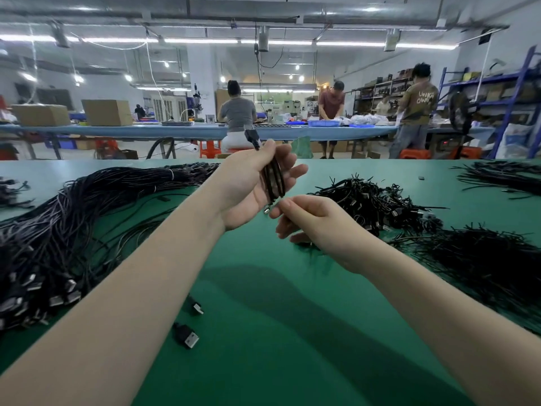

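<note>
**Coiled cable held between both hands above the green table**

The coiled cable [274,180] is a short black lead wound into a narrow, upright hank; it lies across the palm of the left hand [248,186], raised above the green table [263,317] near its far edge. The left hand is turned palm up, its thumb and curled fingers closed round the hank; one black connector [252,135] sticks up past the fingertips, and a small metal-tipped plug [267,210] hangs at the bottom, just beside the heel of the palm.

The right hand [304,218] sits just below and to the right, its fingers curled; thumb and forefinger are pressed together on the lower end of the hank, touching the loops there. Something dark and blurred shows under this hand; what it is cannot be told.

On the table, a large pile of loose cables [73,230] spreads to the left, their USB plugs massed at the near end; a heap of tied bundles [371,203] lies just beyond the right hand; a sheaf of thin black ties [480,259] lies further right. Two loose USB plugs [187,336] rest on the mat beside the left forearm. Beyond the table, people work at a long bench [175,131].
</note>
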Demonstrator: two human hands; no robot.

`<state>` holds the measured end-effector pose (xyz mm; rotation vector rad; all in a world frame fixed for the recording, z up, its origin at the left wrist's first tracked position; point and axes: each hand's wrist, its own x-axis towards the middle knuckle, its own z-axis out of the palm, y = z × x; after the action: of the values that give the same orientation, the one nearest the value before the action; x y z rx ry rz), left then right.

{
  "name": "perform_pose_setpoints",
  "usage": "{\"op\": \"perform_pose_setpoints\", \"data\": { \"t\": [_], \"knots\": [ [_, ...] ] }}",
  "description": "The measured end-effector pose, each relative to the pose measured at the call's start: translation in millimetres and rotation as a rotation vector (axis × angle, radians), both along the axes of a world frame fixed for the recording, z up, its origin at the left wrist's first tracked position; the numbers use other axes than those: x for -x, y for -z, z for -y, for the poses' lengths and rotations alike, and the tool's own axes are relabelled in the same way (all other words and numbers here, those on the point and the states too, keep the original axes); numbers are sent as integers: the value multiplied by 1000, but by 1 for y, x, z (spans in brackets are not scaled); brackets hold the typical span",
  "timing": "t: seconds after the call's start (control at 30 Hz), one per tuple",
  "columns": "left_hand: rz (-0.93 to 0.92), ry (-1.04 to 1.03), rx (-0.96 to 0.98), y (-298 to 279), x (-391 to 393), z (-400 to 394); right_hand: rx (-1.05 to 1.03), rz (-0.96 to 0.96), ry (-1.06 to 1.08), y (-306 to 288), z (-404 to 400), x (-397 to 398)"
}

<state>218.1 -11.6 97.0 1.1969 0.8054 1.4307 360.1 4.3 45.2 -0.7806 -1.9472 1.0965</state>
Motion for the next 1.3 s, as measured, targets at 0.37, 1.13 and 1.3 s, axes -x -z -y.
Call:
{"op": "perform_pose_setpoints", "data": {
  "t": [0.37, 1.13, 1.3],
  "knots": [
    [15, -36, -18, 6, -2, -7, -59, 144, -77, -5, -6, -10],
    [-211, -111, 15, 23, -17, -9, 274, -210, 65, 0, -22, -12],
    [-225, -48, -25, 26, -15, -11, 144, -78, 14, -6, -14, -12]
  ]
}}
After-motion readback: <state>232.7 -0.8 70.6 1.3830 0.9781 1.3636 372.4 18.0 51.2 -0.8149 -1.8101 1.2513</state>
